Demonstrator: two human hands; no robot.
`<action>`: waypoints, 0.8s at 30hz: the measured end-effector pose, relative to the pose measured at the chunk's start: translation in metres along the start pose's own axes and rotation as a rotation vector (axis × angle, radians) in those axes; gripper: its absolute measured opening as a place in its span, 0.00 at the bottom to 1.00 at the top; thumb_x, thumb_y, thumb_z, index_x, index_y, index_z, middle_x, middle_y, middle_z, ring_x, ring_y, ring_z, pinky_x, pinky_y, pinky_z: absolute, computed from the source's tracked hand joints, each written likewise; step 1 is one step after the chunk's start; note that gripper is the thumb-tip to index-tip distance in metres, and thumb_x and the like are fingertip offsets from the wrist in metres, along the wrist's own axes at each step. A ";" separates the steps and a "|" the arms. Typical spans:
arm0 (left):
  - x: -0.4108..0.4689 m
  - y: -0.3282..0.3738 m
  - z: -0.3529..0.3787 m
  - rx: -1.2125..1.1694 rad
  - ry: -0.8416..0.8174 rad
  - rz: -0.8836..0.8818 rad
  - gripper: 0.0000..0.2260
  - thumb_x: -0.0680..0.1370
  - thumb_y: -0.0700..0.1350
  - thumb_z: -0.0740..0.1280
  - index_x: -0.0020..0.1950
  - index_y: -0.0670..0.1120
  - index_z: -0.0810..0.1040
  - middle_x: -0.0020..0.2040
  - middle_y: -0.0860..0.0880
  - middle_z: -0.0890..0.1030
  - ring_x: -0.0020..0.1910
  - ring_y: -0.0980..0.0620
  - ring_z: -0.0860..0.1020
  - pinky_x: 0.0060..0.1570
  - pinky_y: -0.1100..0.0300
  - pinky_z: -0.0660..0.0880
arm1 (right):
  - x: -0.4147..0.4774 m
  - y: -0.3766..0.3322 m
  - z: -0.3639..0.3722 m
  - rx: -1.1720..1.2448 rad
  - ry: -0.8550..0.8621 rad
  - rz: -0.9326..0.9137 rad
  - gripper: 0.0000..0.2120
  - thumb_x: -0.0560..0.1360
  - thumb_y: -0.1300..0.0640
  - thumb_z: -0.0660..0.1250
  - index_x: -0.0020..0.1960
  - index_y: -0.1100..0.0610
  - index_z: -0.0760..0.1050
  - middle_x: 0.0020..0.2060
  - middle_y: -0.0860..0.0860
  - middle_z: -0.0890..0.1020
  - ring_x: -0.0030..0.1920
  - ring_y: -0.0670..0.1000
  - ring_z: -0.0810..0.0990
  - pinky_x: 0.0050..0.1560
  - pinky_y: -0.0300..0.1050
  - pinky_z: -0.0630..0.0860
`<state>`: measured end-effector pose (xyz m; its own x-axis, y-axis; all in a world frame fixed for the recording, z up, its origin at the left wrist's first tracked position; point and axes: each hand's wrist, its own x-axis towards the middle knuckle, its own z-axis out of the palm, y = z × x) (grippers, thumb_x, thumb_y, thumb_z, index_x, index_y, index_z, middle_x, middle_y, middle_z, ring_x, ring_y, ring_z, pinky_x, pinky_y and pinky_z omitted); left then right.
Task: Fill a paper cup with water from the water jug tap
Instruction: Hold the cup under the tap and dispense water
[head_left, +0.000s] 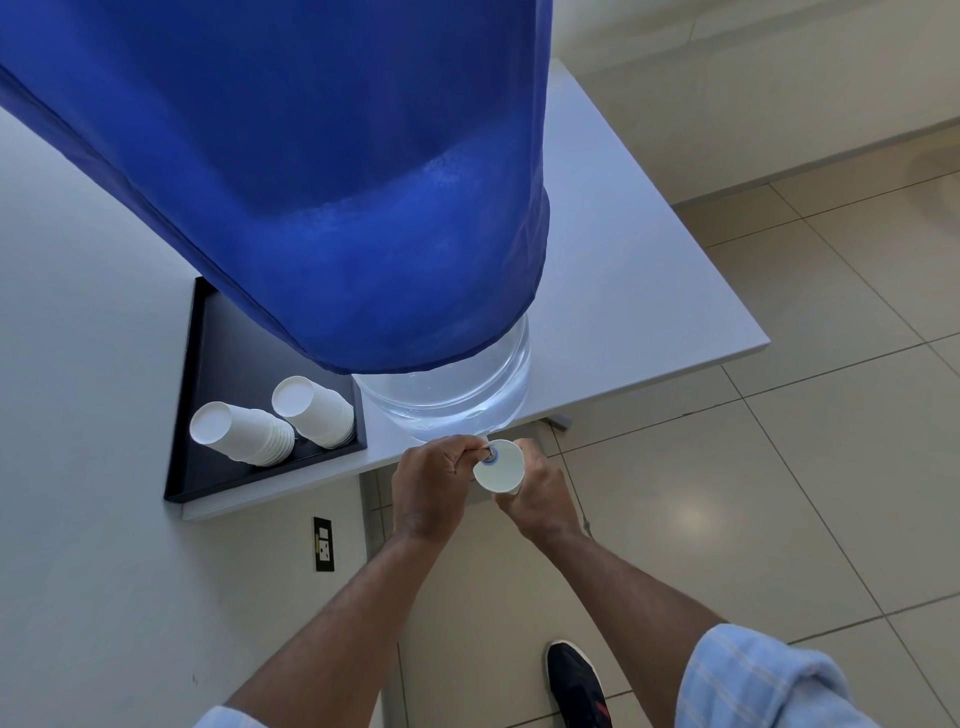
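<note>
Head view: 1 water jug (452, 384), clear plastic, upper part under a blue fabric cover (311, 182), standing on a white table (623, 312) at its near edge. 1 black tray (208, 364) at 9 o'clock from the jug base, w/ 2 stacks of upside-down paper cups: left stack (239, 434), right stack (314, 410), side by side; cup count per stack can't be read. No readable writing anywhere. 1 wall socket (323, 544) below the table, at 7 o'clock from the tray. 1 dark shoe (576, 686) on the tiled floor.

Left hand (431, 488) curled shut, fingertips pinching the tap (489, 453) at the jug's base. Right hand (535, 493) wrapped round 1 paper cup (500, 466), held right under the tap, mouth tilted toward camera; water level can't tell. Both forearms reach fwd, blue striped sleeves rolled up.
</note>
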<state>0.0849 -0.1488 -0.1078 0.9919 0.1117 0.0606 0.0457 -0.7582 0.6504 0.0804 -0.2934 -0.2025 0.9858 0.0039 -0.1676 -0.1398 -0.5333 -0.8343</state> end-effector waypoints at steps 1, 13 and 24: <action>0.000 -0.001 0.000 -0.002 0.000 0.001 0.04 0.78 0.48 0.77 0.52 0.53 0.90 0.47 0.56 0.91 0.45 0.56 0.87 0.47 0.51 0.84 | 0.000 0.000 0.000 -0.002 0.002 0.000 0.25 0.69 0.60 0.79 0.62 0.51 0.72 0.47 0.48 0.81 0.45 0.51 0.80 0.39 0.42 0.77; 0.000 -0.002 0.000 0.006 0.004 0.032 0.04 0.78 0.48 0.77 0.52 0.53 0.90 0.47 0.56 0.91 0.45 0.55 0.87 0.46 0.51 0.84 | 0.001 0.000 0.003 -0.007 0.020 -0.021 0.26 0.68 0.58 0.80 0.61 0.51 0.73 0.47 0.45 0.79 0.46 0.50 0.81 0.40 0.46 0.81; -0.008 -0.012 0.005 0.082 0.081 0.246 0.05 0.76 0.43 0.79 0.49 0.52 0.89 0.51 0.56 0.91 0.46 0.52 0.89 0.43 0.56 0.85 | 0.001 0.008 0.004 0.003 0.033 0.002 0.24 0.70 0.58 0.79 0.61 0.52 0.73 0.47 0.49 0.82 0.44 0.50 0.80 0.36 0.32 0.70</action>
<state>0.0771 -0.1441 -0.1202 0.9617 -0.0336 0.2720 -0.1827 -0.8182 0.5451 0.0798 -0.2948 -0.2115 0.9881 -0.0250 -0.1516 -0.1416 -0.5309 -0.8355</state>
